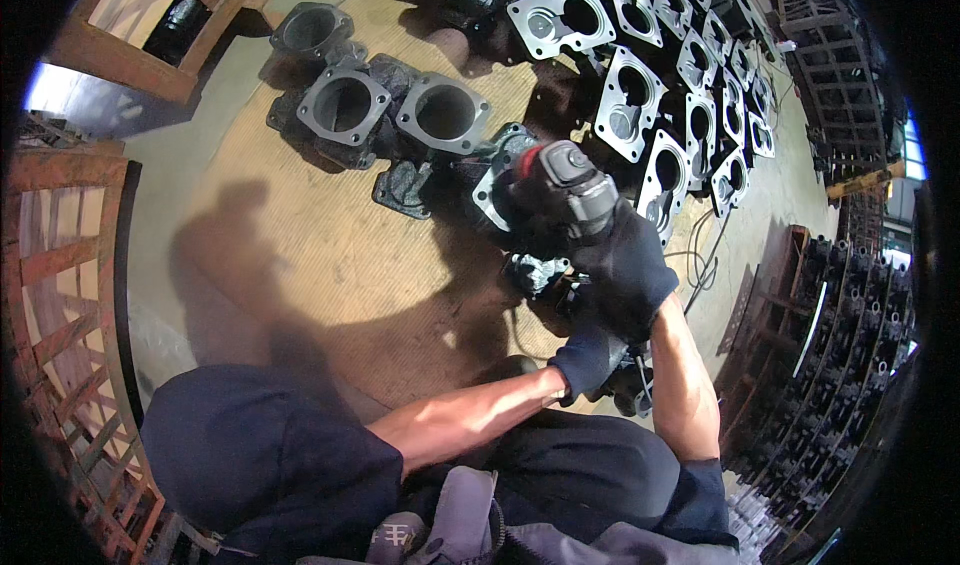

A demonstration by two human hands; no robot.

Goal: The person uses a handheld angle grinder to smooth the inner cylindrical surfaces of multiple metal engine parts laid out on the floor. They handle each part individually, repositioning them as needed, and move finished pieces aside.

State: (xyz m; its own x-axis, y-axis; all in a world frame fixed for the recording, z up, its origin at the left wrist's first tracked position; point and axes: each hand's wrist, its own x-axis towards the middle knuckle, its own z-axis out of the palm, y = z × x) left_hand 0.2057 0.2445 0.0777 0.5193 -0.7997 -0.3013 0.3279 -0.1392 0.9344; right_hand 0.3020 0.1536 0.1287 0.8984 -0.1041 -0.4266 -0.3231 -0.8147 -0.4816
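Observation:
A black and grey power tool (580, 190) with a red band, which looks like a hand grinder, is held in front of me. My right hand (637, 260), in a dark glove, is closed around its body. Closer to me, my left hand (588, 357), also gloved, is closed at the lower end of the tool; its fingers are partly hidden. Just beyond the tool's head is a dark metal casting (488, 193) with a bright machined flange, partly covered by the tool. I cannot tell whether the tool touches it. Beside the tool lies a shiny silvery piece (537, 273).
Several round-bored castings (345, 107) stand on the ribbed tan mat (330, 265) ahead left. Rows of flat-faced castings (630, 103) fill the far right. A cable (705, 265) lies on the floor to the right. Rusty racks (70, 265) stand left, stacked dark parts (830, 345) right.

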